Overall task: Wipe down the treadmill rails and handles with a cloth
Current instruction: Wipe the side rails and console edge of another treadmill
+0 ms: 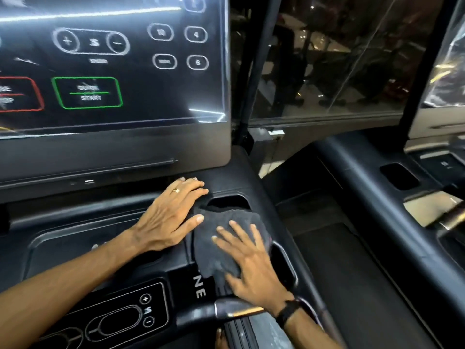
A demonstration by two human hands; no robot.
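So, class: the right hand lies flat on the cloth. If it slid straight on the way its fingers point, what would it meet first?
The right hand points up and left across the grey cloth, so it would most likely meet the left hand first, at its thumb; depth is hard to judge.

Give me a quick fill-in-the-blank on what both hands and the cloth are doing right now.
1. The right hand presses flat on a dark grey ____.
2. A gold ring sits on the ____ hand.
3. The QUICK START button on the console is outlined in ____.
4. A black band circles the ____ wrist.

Missing words: cloth; left; green; right
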